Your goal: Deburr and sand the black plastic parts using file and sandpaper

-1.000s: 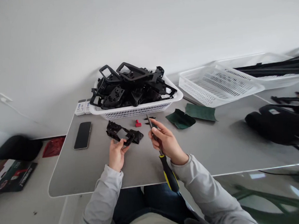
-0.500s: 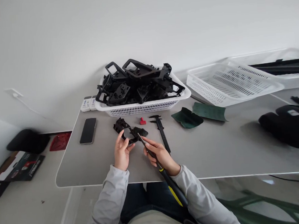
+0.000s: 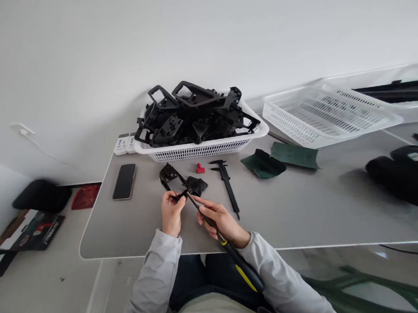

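Note:
My left hand (image 3: 172, 213) grips the near end of a black plastic frame (image 3: 164, 180) with an open middle, close above the table. My right hand (image 3: 223, 221) is wrapped round the blade of a long file (image 3: 244, 269), whose black-and-yellow handle points back toward my body, by my right sleeve. The file's tip meets the near end of the frame, close to my left thumb; the exact contact spot is too small to tell. Just beyond my right fingers lies a crumpled black piece (image 3: 197, 185). A small red part (image 3: 200, 168) and a black caliper (image 3: 228, 186) lie to its right.
A white basket (image 3: 201, 151) heaped with black plastic parts stands at the back. Left are a phone (image 3: 123, 182) and small white boxes (image 3: 123, 144). Right are dark green pieces (image 3: 295, 155), more white baskets (image 3: 332, 113) and a black bag-like item (image 3: 402, 177).
The frame has turned and come slightly nearer to me, with my left hand now lower on its near end. The file's tip has shifted a little left and toward me.

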A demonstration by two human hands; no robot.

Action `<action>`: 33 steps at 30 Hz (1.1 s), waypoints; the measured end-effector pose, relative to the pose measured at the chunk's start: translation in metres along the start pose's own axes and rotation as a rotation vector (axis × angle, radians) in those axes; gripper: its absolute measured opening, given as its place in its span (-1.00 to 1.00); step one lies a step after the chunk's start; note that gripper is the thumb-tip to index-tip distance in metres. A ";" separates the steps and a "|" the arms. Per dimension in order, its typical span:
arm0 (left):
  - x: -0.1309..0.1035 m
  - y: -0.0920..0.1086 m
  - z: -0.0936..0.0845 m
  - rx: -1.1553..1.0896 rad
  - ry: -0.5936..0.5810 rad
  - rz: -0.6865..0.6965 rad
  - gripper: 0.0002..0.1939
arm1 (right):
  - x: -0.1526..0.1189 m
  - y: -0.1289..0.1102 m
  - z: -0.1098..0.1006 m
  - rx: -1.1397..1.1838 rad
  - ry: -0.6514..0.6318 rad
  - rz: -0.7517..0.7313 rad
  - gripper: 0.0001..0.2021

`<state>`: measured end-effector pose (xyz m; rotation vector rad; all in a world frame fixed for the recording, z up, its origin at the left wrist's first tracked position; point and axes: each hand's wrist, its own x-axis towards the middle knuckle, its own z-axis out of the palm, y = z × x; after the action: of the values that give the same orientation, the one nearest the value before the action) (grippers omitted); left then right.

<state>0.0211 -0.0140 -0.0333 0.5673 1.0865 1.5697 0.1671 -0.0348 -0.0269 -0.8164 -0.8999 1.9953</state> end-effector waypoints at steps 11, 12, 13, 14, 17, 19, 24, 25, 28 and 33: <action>-0.003 0.006 0.001 -0.118 -0.131 -0.104 -0.66 | 0.001 0.002 0.000 -0.053 -0.038 -0.012 -0.41; -0.003 0.006 0.001 -0.117 -0.131 -0.104 -0.66 | 0.001 0.003 0.000 -0.062 -0.038 -0.016 -0.41; -0.002 0.006 0.001 -0.117 -0.132 -0.103 -0.65 | 0.001 0.003 0.000 -0.072 -0.037 -0.019 -0.41; -0.002 0.005 0.001 -0.117 -0.132 -0.100 -0.65 | 0.001 0.003 0.000 -0.082 -0.035 -0.022 -0.41; -0.001 0.004 0.001 -0.114 -0.130 -0.085 -0.64 | 0.000 0.003 0.000 -0.111 -0.036 -0.020 -0.41; -0.001 0.004 0.001 -0.115 -0.129 -0.075 -0.64 | 0.000 0.002 0.000 -0.126 -0.048 -0.015 -0.41; -0.001 0.004 0.002 -0.087 -0.132 -0.063 -0.65 | 0.002 0.003 0.000 -0.163 -0.039 -0.040 -0.39; -0.001 0.004 0.002 -0.080 -0.132 -0.060 -0.66 | 0.002 0.003 0.000 -0.171 -0.033 -0.045 -0.38; -0.001 0.004 0.002 -0.079 -0.121 -0.055 -0.64 | 0.002 0.004 -0.001 -0.193 -0.027 -0.046 -0.39; 0.000 0.003 0.001 -0.080 -0.108 -0.038 -0.65 | 0.000 0.003 0.000 -0.211 -0.070 -0.022 -0.38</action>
<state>0.0204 -0.0135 -0.0301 0.5678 0.9436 1.5250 0.1657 -0.0363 -0.0297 -0.8525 -1.1705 1.9416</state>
